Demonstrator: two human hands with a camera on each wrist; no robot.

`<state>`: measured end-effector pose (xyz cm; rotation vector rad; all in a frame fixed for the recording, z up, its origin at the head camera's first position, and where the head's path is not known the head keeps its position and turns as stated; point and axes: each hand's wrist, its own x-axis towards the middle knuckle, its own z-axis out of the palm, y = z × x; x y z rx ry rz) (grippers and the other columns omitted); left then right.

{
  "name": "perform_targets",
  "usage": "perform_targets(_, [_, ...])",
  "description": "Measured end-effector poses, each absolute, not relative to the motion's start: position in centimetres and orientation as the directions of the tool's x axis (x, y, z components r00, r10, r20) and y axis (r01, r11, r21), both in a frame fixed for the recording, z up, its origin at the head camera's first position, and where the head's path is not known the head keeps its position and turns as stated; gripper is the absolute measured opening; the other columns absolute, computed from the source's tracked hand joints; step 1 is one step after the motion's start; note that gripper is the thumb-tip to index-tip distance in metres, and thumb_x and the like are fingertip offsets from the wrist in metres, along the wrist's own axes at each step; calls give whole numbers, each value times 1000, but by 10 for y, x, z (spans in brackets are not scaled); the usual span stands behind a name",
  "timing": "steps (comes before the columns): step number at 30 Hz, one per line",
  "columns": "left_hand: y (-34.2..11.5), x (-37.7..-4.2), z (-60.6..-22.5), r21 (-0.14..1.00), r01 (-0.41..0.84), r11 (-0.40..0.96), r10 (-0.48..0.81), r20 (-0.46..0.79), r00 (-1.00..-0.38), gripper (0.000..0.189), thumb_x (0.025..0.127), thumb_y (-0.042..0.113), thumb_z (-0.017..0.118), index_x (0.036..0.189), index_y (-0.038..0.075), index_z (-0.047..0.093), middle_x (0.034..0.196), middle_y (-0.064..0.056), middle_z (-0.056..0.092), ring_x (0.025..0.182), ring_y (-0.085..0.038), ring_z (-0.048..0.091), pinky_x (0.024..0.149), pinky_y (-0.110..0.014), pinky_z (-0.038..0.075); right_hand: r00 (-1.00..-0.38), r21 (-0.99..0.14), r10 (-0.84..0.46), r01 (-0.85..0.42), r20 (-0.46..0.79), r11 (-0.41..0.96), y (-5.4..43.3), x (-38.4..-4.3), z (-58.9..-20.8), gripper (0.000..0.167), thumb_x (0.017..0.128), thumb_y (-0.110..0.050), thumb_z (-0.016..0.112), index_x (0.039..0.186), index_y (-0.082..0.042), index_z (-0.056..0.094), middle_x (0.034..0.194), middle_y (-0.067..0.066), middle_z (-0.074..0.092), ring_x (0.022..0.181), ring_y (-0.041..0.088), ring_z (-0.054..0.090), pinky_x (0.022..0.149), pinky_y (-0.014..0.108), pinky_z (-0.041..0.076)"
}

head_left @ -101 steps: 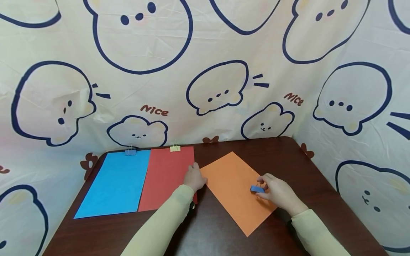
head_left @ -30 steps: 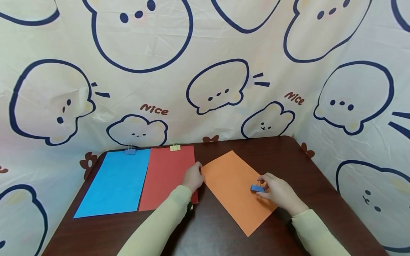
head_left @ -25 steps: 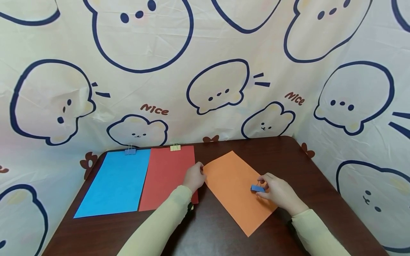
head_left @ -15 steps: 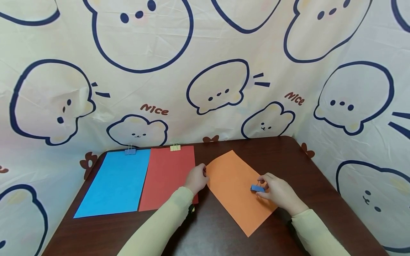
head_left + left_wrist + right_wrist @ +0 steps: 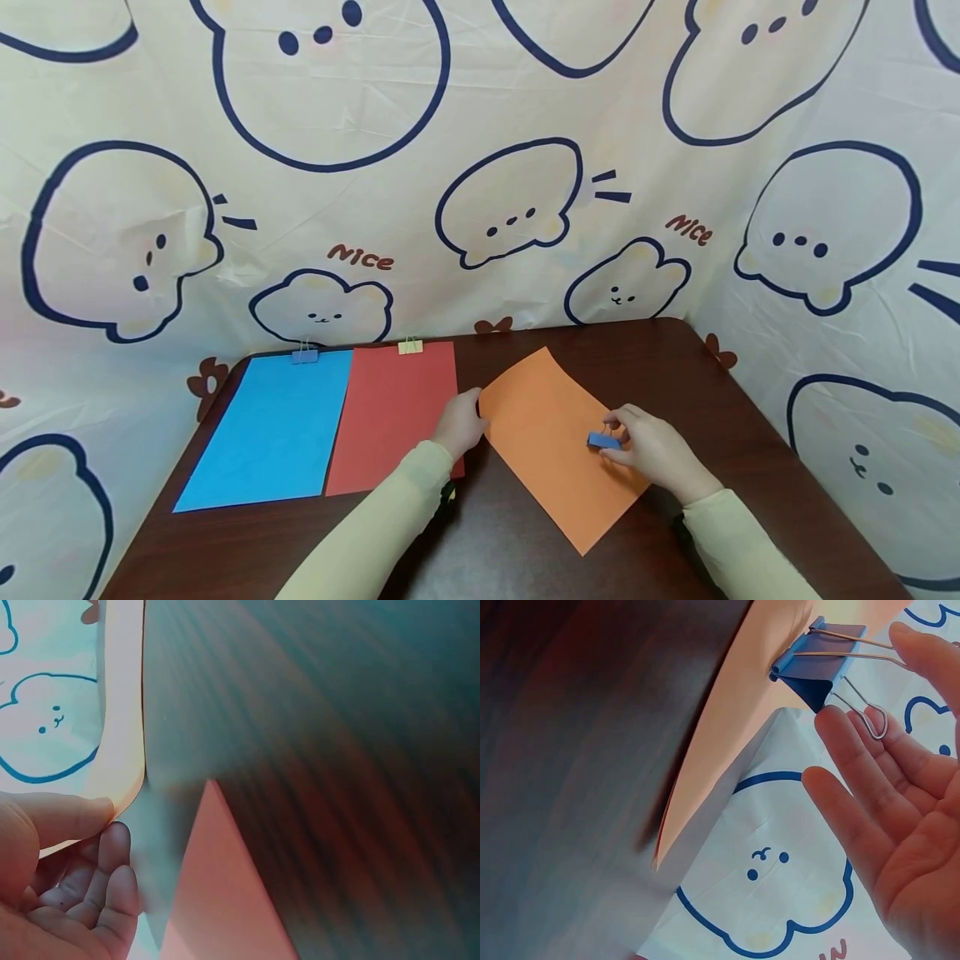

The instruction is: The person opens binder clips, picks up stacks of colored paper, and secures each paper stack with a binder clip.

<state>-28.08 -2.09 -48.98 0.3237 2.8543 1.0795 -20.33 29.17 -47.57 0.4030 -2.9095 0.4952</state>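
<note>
An orange sheet of paper (image 5: pixel 551 442) lies at an angle on the table. My left hand (image 5: pixel 459 423) pinches its left corner; in the left wrist view the sheet (image 5: pixel 124 712) bends up from between thumb (image 5: pixel 71 816) and fingertips. Over the sheet's right part, my right hand (image 5: pixel 652 450) holds a blue binder clip (image 5: pixel 603 441). In the right wrist view, the thumb is at one wire handle of the clip (image 5: pixel 821 664) and the fingers are at the other. I cannot tell whether the clip touches the paper.
Left of the orange sheet lie a red sheet (image 5: pixel 397 417) and a blue sheet (image 5: pixel 270 433), side by side. A yellow binder clip (image 5: pixel 410 347) and a bluish one (image 5: pixel 305 356) sit at their top edges. Patterned cloth (image 5: pixel 517 92) surrounds the dark wooden table (image 5: pixel 510 533).
My left hand has shifted slightly right along the paper's left corner and grips it there. The sheet's upper part now curves up more. My right hand and the clip have stayed almost still.
</note>
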Motion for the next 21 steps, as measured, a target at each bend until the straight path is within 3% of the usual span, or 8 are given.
perform_targets(3, [-22, -280, -489, 671, 185, 718, 231, 21, -973, 47, 91, -2, 69, 136, -4, 61, 127, -20, 69, 94, -24, 69, 80, -40, 58, -952, -300, -235, -286, 196, 910, 291, -203, -476, 45, 79, -26, 91, 113, -8, 68, 97, 0, 64, 78, 10, 65, 64, 26, 55])
perform_targets(10, [-22, -277, -488, 677, 181, 713, 226, 22, -974, 46, 91, -2, 71, 136, -2, 62, 127, -19, 70, 94, -24, 68, 80, -39, 59, -960, -303, -220, -265, 175, 915, 291, -203, -475, 46, 79, -26, 90, 114, -8, 67, 98, 0, 64, 80, 11, 65, 65, 28, 56])
perform_targets(17, [-23, -278, -492, 675, 192, 713, 232, 31, -972, 38, 91, -3, 69, 129, -1, 66, 114, -16, 73, 78, -18, 63, 70, -33, 53, -954, -300, -238, -285, 182, 910, 288, -203, -472, 44, 80, -25, 90, 113, -8, 67, 101, 2, 65, 82, 14, 67, 66, 28, 56])
perform_targets(21, [-23, -280, -494, 668, 198, 718, 240, 29, -970, 41, 91, -3, 68, 132, -3, 64, 119, -18, 72, 79, -18, 64, 70, -32, 52, -945, -290, -258, -310, 203, 906, 288, -203, -471, 44, 80, -25, 90, 113, -9, 66, 101, 3, 66, 76, 10, 63, 64, 25, 55])
